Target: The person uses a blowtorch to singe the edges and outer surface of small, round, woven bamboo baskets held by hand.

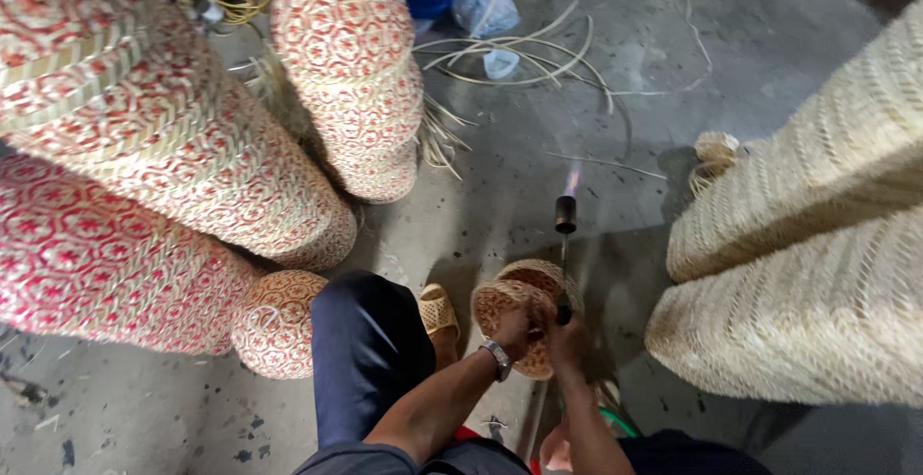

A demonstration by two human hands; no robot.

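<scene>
Concrete floor (538,196), baskets all around; my left hand (519,329) grips the small basket (514,302), my right hand (567,340) clamps the lit torch (564,220). Lingering flame could scorch weave.

a grey concrete floor (538,215) carries stacked red-patterned woven baskets (192,148) on the left, pale woven baskets (817,244) on the right, and loose cane strips (510,62) near the top.

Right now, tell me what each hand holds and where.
Left hand grips the small woven basket by its rim; right hand holds the lit torch at its lower handle.
</scene>
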